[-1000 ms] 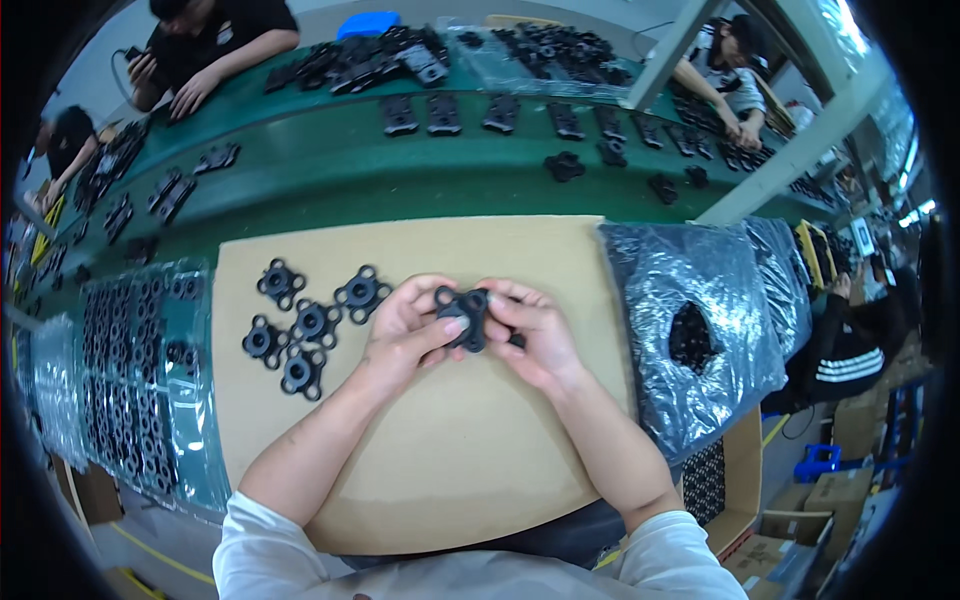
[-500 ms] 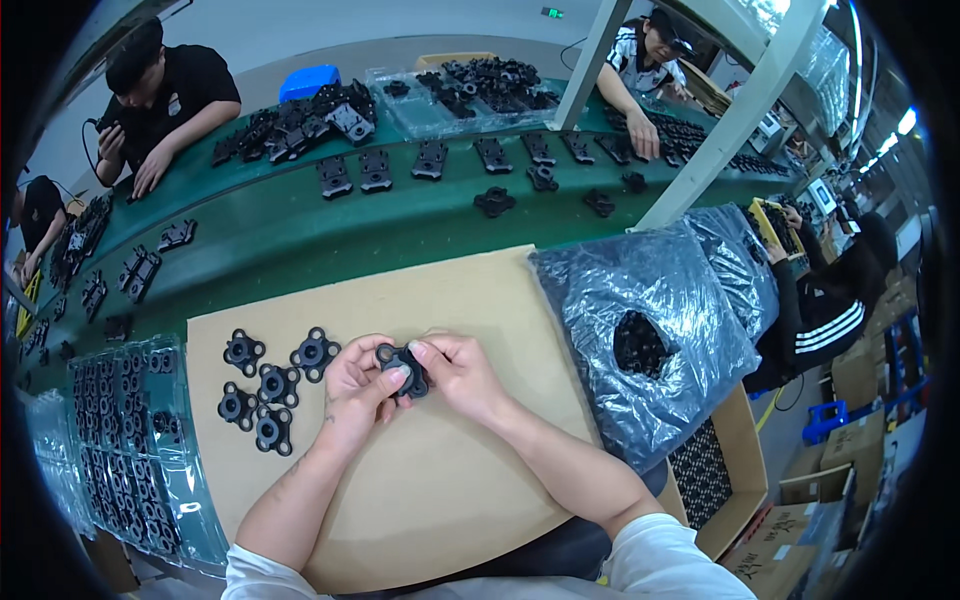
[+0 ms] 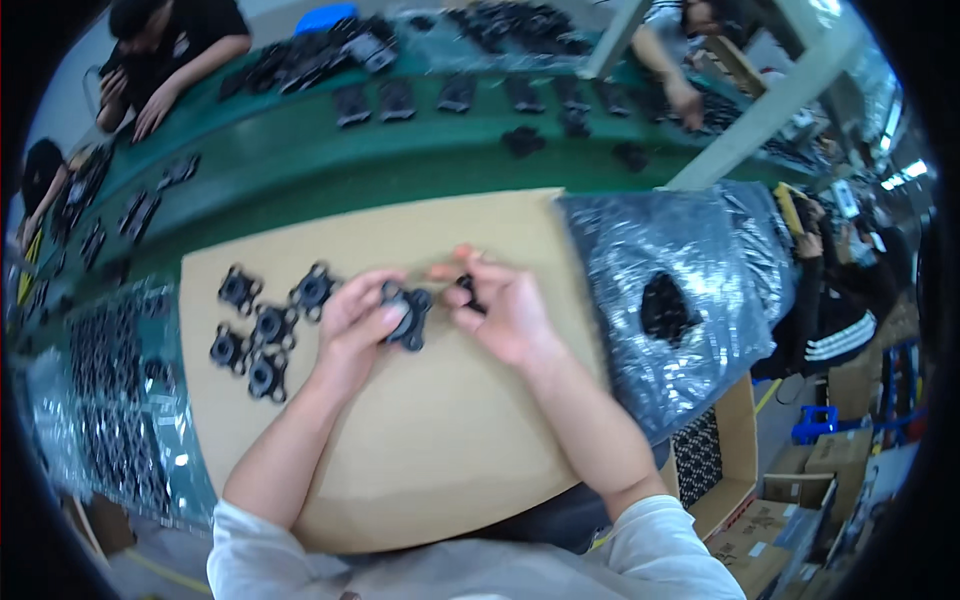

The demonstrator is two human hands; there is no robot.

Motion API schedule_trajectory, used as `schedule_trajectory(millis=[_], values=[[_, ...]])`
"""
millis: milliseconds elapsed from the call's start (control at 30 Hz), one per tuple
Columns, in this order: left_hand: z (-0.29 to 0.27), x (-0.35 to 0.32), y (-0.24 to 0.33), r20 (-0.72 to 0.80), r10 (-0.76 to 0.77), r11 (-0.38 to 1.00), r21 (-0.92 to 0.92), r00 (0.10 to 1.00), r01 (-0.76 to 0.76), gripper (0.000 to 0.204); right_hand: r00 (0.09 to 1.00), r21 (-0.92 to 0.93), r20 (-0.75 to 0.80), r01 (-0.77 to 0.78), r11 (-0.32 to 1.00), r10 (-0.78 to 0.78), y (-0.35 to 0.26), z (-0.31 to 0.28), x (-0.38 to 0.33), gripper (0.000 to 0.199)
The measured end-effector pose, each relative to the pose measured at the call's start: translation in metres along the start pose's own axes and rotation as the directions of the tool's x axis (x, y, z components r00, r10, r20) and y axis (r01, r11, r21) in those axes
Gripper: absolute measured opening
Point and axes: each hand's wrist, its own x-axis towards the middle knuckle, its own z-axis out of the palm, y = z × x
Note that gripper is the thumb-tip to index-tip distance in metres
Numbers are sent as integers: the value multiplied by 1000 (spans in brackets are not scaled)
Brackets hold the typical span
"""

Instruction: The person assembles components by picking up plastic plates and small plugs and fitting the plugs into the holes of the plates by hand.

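Note:
My left hand (image 3: 352,328) is closed on a black plastic part with ring-shaped lobes (image 3: 413,322), held above the cardboard sheet (image 3: 440,440). My right hand (image 3: 512,312) is a short way to its right. Its fingers pinch a small black piece (image 3: 467,290), blurred and partly covered, so its kind does not show. Left of my hands, several similar lobed parts (image 3: 272,324) with round raised centres lie on the cardboard.
A dark plastic bag (image 3: 690,390) with a torn hole showing black pieces lies right of the cardboard, above an open carton (image 3: 742,440). Clear trays of parts (image 3: 120,400) stand at left. Beyond runs a green conveyor belt (image 3: 420,150) with black parts; co-workers sit around it.
My hands have drawn apart. The right has come off the lobed part and now holds a small black piece; the left keeps the part. The whole view has shifted, tilting downward.

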Motion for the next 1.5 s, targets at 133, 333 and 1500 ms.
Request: schedule_trajectory(millis=[133, 333, 1500], values=[[4, 3, 6, 17, 33, 999, 9, 999, -33, 47, 992, -67, 121, -11, 998, 19, -2, -1, 2, 21], [0, -2, 7, 63, 5, 1000, -5, 998, -5, 48, 995, -193, 99, 33, 981, -14, 12, 21, -4, 20], [2, -2, 4, -62, 29, 999, 40, 998, -27, 31, 953, -585, 9, 250, 772, -302, 29, 23, -3, 15]])
